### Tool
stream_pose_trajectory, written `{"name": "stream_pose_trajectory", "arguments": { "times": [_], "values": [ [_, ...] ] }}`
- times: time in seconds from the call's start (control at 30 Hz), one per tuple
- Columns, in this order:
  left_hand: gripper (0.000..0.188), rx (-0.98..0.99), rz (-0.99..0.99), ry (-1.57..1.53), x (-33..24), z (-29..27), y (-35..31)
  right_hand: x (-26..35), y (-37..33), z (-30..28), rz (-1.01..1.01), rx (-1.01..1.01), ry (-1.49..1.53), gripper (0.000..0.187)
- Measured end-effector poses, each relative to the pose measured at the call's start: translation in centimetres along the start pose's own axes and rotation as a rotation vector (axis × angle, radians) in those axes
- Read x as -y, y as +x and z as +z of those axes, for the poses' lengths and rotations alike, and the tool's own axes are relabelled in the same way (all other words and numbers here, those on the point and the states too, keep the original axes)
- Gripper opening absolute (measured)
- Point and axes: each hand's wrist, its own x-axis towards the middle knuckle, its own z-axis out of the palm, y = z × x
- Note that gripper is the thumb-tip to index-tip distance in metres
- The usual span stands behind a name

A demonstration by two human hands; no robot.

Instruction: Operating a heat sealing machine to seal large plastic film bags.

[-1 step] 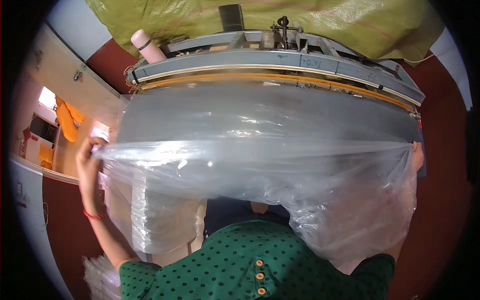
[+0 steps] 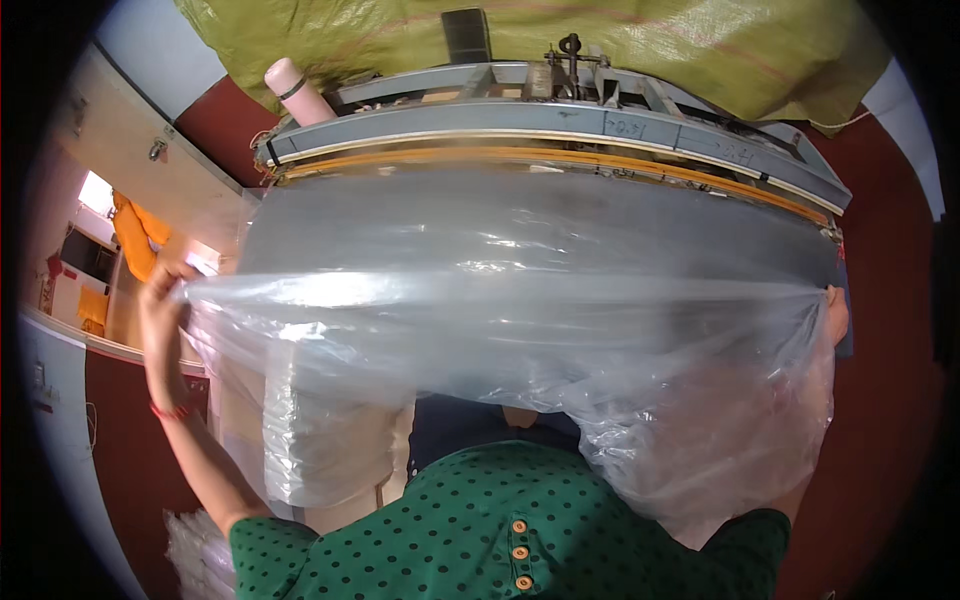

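A wide sheet of clear plastic film (image 2: 480, 345) stretches across in front of my body. My left hand (image 2: 163, 300) pinches its left edge, with a red band on the wrist. At the far right my right hand (image 2: 838, 315) grips the opposite edge, partly hidden behind the film. A taut fold runs between the two hands. The film's far part lies over a grey work surface beneath a long metal-framed machine (image 2: 640, 122) with an orange strip along its front. Loose, crumpled film hangs down on the near side, lower right and lower left.
A pink bottle (image 2: 298, 90) leans at the machine's left end. Behind the frame hangs a yellow-green woven sheet (image 2: 660, 35). To the left is a pale door (image 2: 150, 135) with a latch. More plastic packs (image 2: 200, 555) lie at lower left.
My left hand has shifted slightly outward to the left, drawing the film's left edge with it. My right hand stays nearly in place.
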Motion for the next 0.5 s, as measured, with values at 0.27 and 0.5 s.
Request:
{"name": "stream_pose_trajectory", "arguments": {
  "times": [0.27, 0.5],
  "values": [
    [0.022, -0.288, 0.972, 0.790, -0.1, 5.6, 3.5, -2.2, 0.1, 1.0, 0.068, 0.082, 0.022, 0.038],
    [0.066, 0.678, 0.264, 0.628, 8.9, 15.1, 2.9, -4.4, 0.6, 2.1, 0.110, 0.129, 0.031, 0.036]
  ]
}}
